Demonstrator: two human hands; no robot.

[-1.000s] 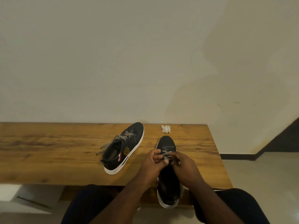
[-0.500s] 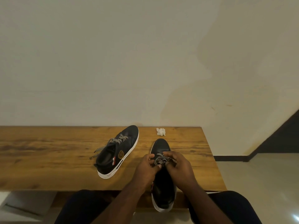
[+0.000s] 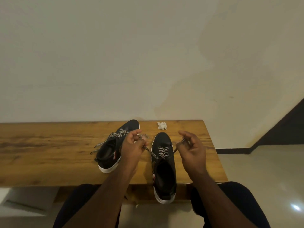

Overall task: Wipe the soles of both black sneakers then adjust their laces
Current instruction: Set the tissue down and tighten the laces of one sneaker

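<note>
Two black sneakers with white soles stand on a wooden bench [image 3: 49, 153]. The right sneaker [image 3: 163, 171] points away from me, its heel hanging over the bench's near edge. Its black-and-white laces [image 3: 162, 152] are drawn out to both sides. My left hand [image 3: 133, 145] pinches the left lace end, and my right hand [image 3: 192, 150] pinches the right lace end, both pulled taut. The left sneaker [image 3: 113, 148] lies angled to the left, partly behind my left hand, its laces trailing loose.
A crumpled white tissue [image 3: 162, 125] rests near the bench's far edge by the wall. My knees [image 3: 233, 198] sit under the bench's near edge. Pale tiled floor [image 3: 263, 170] lies to the right, past the bench's end.
My hands were together over the right sneaker's laces. They have spread apart, each drawing a lace end outward and taut. The view has shifted slightly.
</note>
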